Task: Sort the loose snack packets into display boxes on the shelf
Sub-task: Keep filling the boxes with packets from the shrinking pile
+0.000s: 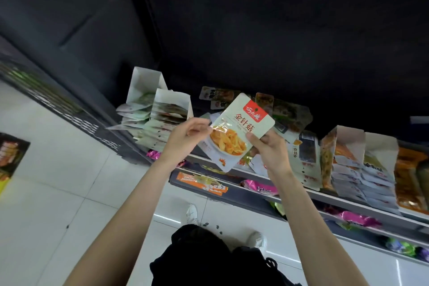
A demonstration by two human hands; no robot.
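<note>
I hold a pale snack packet (239, 127) with a red logo and a picture of yellow strips up in front of the shelf. My left hand (185, 139) pinches its left edge with thumb and fingertips. My right hand (270, 150) grips its lower right side, thumb on the front. Behind it, loose packets (287, 116) lie scattered on the shelf. Two white display boxes (171, 109) full of packets stand to the left, and two more display boxes (362, 160) stand to the right.
The grey shelf edge (325, 195) runs diagonally down to the right, with lower shelves of pink and purple packets (357, 218) beneath. A dark shelf underside hangs above. White tiled floor (69, 181) lies to the left, my shoes below.
</note>
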